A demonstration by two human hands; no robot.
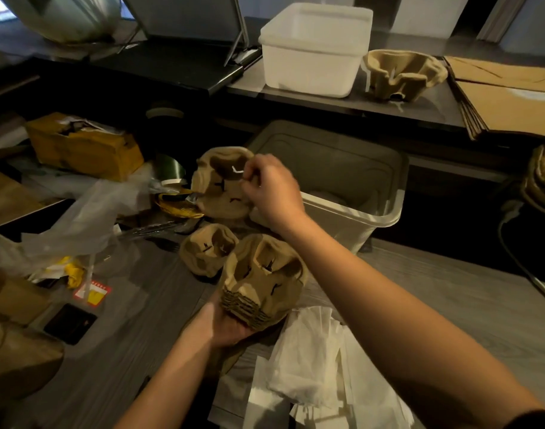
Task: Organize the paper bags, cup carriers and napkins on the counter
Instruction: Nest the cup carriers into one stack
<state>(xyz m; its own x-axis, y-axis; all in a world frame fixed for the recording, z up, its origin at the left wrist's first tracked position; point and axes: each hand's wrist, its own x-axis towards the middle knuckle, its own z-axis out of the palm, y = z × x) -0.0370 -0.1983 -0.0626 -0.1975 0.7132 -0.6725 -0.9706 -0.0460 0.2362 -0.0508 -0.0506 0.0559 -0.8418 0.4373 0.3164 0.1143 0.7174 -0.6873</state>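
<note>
While the left end of the counter lay under crumpled plastic wrap and a yellow box, the sorting looked about half done. One loose carrier sat unstacked on the counter. Just beside it, the left hand cupped a nested stack of cup carriers from beneath, fingers curled round its lower edge. Farther back, the right hand pinched the rim of a tilted carrier, probably bound for that stack. White napkins lay in a scattered, unsorted heap under the right forearm. On the rear shelf, a shelf carrier stood beside flattened paper bags, which seemed already piled.
</note>
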